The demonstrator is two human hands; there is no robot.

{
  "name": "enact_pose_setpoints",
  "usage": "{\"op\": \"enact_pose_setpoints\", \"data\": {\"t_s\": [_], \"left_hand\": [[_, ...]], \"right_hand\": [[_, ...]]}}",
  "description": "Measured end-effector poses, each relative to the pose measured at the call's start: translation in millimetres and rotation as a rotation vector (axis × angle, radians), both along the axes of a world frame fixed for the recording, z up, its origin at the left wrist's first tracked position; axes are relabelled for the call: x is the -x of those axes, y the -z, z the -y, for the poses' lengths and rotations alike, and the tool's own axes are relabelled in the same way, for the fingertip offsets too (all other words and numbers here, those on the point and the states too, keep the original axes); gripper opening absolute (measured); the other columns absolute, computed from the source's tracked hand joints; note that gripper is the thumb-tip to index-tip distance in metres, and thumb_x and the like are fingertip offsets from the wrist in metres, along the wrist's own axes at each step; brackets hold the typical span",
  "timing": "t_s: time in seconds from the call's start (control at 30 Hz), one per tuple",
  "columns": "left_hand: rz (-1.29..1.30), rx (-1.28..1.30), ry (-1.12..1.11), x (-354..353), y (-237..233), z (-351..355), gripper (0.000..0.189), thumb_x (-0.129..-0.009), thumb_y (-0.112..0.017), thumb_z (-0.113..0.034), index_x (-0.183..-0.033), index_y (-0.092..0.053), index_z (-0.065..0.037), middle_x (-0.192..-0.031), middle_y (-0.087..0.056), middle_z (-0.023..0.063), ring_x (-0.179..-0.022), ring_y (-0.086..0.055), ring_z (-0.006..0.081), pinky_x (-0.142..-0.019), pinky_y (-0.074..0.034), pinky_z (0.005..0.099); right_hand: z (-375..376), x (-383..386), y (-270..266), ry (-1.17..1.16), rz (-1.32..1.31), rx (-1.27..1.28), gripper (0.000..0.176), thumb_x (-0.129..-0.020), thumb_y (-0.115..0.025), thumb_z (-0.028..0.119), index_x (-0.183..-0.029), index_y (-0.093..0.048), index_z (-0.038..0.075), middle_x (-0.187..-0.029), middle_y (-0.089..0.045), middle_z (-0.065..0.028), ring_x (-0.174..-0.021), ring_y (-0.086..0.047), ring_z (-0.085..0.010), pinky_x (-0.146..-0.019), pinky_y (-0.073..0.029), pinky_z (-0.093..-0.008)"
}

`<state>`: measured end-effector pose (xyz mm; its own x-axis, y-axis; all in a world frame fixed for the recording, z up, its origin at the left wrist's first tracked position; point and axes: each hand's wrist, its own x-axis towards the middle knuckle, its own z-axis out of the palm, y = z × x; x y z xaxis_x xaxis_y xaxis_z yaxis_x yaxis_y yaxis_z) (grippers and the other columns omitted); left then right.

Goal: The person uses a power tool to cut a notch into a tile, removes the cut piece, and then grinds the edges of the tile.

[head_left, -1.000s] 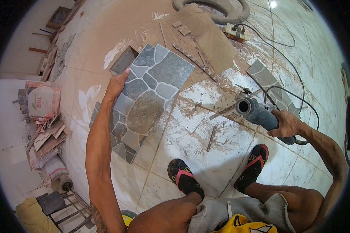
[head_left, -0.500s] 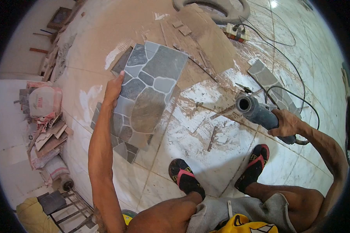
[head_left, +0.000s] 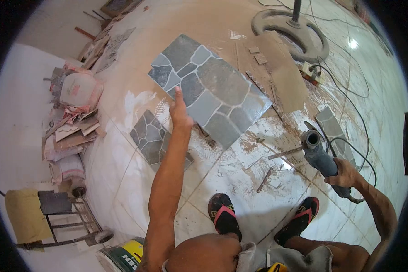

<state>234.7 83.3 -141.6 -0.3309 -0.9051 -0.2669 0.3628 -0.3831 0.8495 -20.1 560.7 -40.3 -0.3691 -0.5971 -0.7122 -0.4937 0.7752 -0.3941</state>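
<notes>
My left hand [head_left: 181, 114] is closed on the edge of a grey tile [head_left: 220, 88] with a stone pattern and pale joint lines, thumb over its face. The tile is raised and tilted above the floor. Below it and to the left, a similar patterned tile [head_left: 150, 136] lies on the floor, partly hidden by my forearm. My right hand [head_left: 342, 174] is wrapped round the body of a dark angle grinder [head_left: 320, 158], its thin disc seen edge-on at the front. Near the grinder a narrow patterned tile piece [head_left: 332, 124] rests on the floor.
Brown cardboard [head_left: 283, 77] lies on the dusty floor beside a heavy round base with a pole [head_left: 322, 47]. A socket strip [head_left: 311, 75] and trailing black cable [head_left: 356, 106] are at the right. Rubble and bags [head_left: 79, 90] line the left wall; a bucket [head_left: 122, 255] stands near my leg.
The left hand has lifted the tile and turned it, moving it rightward, so more of the tile on the floor shows. The view has shifted left; the grinder stays in my right hand.
</notes>
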Motion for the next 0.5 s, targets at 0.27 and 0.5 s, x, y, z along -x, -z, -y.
{"op": "enact_pose_setpoints", "data": {"t_s": [0.27, 0.5], "left_hand": [[-0.371, -0.069, 0.037, 4.4, 31.7, -14.8, 0.045, -0.096, -0.065, -0.018, -0.136, -0.046, -0.01, -0.132, -0.055, 0.01, -0.122, -0.055, 0.0276, -0.103, -0.046, 0.0481], [-0.429, -0.219, -0.017, 22.2, 47.1, -34.6, 0.041, -0.092, -0.065, -0.008, -0.13, -0.049, -0.008, -0.13, -0.057, 0.0117, -0.12, -0.055, 0.0301, -0.108, -0.04, 0.0582]], "right_hand": [[-8.7, -2.5, -0.5, 0.034, -0.01, -0.011, 0.062, -0.063, -0.077, 0.032, -0.109, -0.061, -0.007, -0.093, -0.068, -0.0205, -0.086, -0.067, -0.0317, -0.08, -0.052, -0.0422], [-8.8, -5.0, -0.3, 0.009, -0.011, 0.001, 0.067, -0.061, -0.077, 0.032, -0.112, -0.059, -0.007, -0.095, -0.068, -0.0223, -0.087, -0.067, -0.0334, -0.081, -0.052, -0.0432]]}}
